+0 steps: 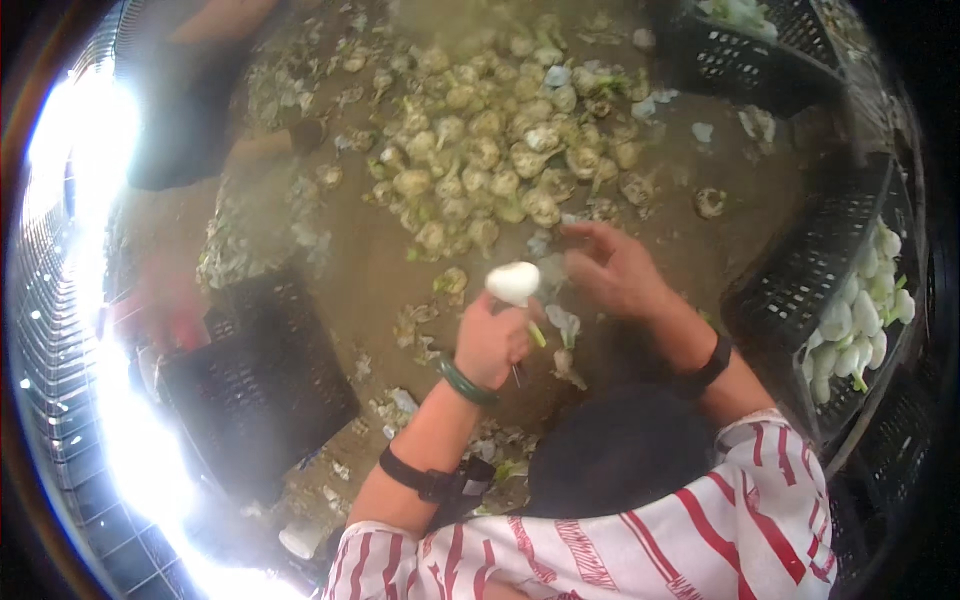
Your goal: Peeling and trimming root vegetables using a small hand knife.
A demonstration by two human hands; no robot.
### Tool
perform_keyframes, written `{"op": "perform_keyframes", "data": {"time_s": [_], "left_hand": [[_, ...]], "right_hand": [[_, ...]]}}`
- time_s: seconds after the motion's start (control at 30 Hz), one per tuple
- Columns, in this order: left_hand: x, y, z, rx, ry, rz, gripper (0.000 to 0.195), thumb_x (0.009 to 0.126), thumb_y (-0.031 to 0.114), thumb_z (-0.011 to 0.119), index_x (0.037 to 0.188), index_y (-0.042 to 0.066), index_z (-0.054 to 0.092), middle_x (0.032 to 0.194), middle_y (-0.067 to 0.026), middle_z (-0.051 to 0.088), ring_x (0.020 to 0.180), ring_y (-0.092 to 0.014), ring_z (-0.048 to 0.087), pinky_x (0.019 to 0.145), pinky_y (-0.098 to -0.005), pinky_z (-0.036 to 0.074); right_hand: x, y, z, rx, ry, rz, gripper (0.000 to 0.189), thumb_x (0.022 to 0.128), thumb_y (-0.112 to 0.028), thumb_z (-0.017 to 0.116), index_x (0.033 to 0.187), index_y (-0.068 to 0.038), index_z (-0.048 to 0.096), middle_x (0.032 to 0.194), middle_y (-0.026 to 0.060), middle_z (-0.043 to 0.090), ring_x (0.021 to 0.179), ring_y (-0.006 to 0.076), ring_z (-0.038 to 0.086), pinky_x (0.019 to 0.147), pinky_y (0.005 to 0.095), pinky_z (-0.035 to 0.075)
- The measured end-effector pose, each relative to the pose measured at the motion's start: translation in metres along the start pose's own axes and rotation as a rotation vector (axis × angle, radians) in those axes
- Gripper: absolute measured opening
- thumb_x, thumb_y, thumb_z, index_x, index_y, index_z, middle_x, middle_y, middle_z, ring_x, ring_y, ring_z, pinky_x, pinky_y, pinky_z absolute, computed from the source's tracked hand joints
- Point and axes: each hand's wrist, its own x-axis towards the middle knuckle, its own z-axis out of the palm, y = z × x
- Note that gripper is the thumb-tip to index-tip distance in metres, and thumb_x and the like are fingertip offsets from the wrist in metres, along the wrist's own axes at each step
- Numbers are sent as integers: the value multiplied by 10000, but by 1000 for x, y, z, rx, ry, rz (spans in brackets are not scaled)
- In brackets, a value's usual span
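Observation:
My left hand (pixel 495 337) grips a peeled white bulb (pixel 513 282) with a short green stem pointing down to the right; a thin metal piece sticks out below the fist, its kind not clear. My right hand (pixel 611 270) is raised to the right of the bulb, fingers apart and slightly blurred, with nothing visible in it. Beyond both hands lies a large heap of unpeeled bulbs (pixel 480 150), brownish and dirty, with stem stubs. Loose peel (pixel 562 322) and a small bulb with roots lie between my forearms.
On the right a black plastic crate (pixel 795 277) holds peeled white bulbs (pixel 862 315). Another black crate (pixel 742 67) is at the upper right. A dark crate (pixel 255 382) stands at left, near peel scraps (pixel 240 240). A co-worker's arm (pixel 262 146) reaches in at upper left.

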Motion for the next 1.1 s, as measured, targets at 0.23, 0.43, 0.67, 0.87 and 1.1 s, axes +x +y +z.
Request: {"op": "perform_keyframes", "data": {"time_s": [0.23,0.43,0.67,0.87,1.1], "left_hand": [[15,-15,37,287,37,50,383,857,108,490,1210,24,365,738,-73,599,414,-58,406,367,-193,317],[16,-38,-10,123,127,-218,268,797,18,518,1039,12,405,851,-108,532,487,-123,447,421,-251,371],[3,-54,-26,59,52,-211,327,783,-53,498,1101,-30,423,917,-96,511,708,-184,564,608,-276,473],[0,-42,-26,71,36,-302,384,883,119,452,1251,21,395,875,-55,520,628,-115,525,515,-247,460],[28,-27,-21,581,-25,-153,296,899,183,411,1142,57,524,682,11,528,495,-67,458,410,-205,385]], "right_hand": [[-1,70,-18,295,402,-185,241,860,-233,524,1014,-49,493,873,82,547,740,218,569,663,346,512],[-10,-50,-120,1280,100,-854,548,906,-437,332,1186,27,416,1096,201,514,1034,275,509,887,346,443],[69,85,-85,-727,666,152,601,775,-363,617,1258,-73,409,1272,242,372,1170,356,368,937,450,348],[73,138,-73,145,721,84,605,791,-257,618,1299,-102,330,1205,169,440,1066,335,463,853,392,426],[9,75,-41,1125,245,-33,603,783,-163,616,1276,-90,276,1134,107,481,967,239,516,832,340,436]]}}
